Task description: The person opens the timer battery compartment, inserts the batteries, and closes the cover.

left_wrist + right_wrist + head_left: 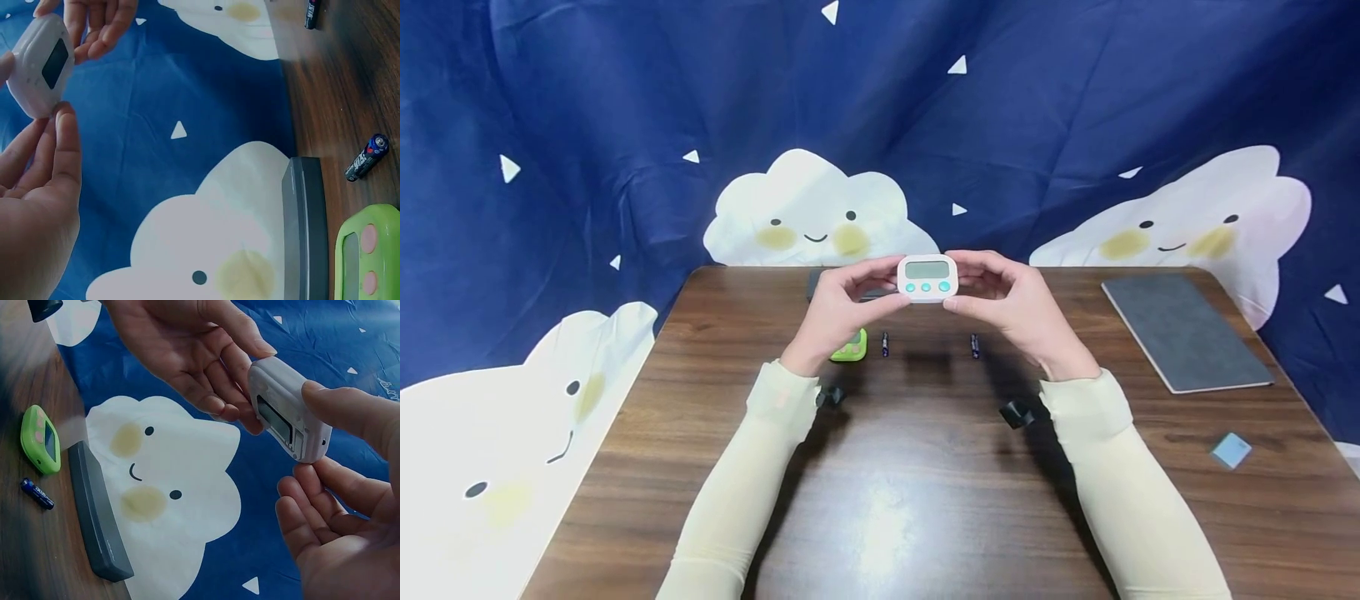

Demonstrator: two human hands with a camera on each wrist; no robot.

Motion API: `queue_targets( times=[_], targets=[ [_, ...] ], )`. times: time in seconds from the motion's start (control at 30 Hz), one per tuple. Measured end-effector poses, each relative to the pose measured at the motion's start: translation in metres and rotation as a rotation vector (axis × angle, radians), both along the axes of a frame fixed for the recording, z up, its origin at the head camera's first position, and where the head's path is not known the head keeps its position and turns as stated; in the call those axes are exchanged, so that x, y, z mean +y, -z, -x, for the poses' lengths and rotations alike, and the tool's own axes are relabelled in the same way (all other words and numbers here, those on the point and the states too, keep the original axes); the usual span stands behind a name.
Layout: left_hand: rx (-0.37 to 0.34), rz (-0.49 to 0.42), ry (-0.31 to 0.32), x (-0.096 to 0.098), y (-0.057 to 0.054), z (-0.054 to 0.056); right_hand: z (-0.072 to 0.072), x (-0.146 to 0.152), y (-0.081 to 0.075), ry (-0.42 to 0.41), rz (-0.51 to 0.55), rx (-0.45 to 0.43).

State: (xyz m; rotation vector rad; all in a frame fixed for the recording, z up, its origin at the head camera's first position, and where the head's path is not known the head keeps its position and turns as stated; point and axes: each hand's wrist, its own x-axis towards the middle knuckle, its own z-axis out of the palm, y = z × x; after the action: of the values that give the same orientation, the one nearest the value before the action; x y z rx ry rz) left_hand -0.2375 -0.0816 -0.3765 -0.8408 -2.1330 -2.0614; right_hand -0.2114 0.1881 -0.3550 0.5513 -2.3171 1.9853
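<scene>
A white digital timer [927, 279] is held up above the table, its grey screen and teal buttons facing the head camera. My left hand [833, 317] pinches one side of it between thumb and fingers. At the opposite side, my right hand [1026, 312] grips it the same way. A dark rectangular recess shows on the timer's back in the right wrist view [275, 419]. Below the hands, two small dark-blue batteries [885, 344] lie apart on the table. The green timer [850, 350] with pink buttons is partly covered by my left hand in the head view.
Behind my left hand a dark grey box [94, 512] lies at the wooden table's [880, 467] back edge. A grey flat board [1183, 333] lies at the right, with a small light-blue square [1231, 450] nearer. A blue cloth [880, 92] with clouds hangs behind.
</scene>
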Motion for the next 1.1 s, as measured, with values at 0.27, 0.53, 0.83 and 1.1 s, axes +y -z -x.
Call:
queue_targets(
  times=[0.27, 0.53, 0.83, 1.1],
  targets=[
    [0.003, -0.023, 0.008, 0.0018, -0.0009, 0.0003, 0.0023, 0.001, 0.0012, 0.001, 0.016, -0.016],
    [-0.003, -0.026, 0.01, 0.0011, -0.001, 0.0008, 0.0021, 0.0002, -0.0012, 0.003, -0.004, -0.015],
    [-0.015, -0.02, 0.021, 0.0011, -0.0014, 0.0009, 0.0015, 0.0006, -0.0006, 0.013, -0.009, -0.031],
    [-0.02, -0.026, 0.025, -0.0003, -0.0007, 0.0007, -0.0006, 0.0, 0.0002, 0.004, -0.011, -0.073]
  ],
)
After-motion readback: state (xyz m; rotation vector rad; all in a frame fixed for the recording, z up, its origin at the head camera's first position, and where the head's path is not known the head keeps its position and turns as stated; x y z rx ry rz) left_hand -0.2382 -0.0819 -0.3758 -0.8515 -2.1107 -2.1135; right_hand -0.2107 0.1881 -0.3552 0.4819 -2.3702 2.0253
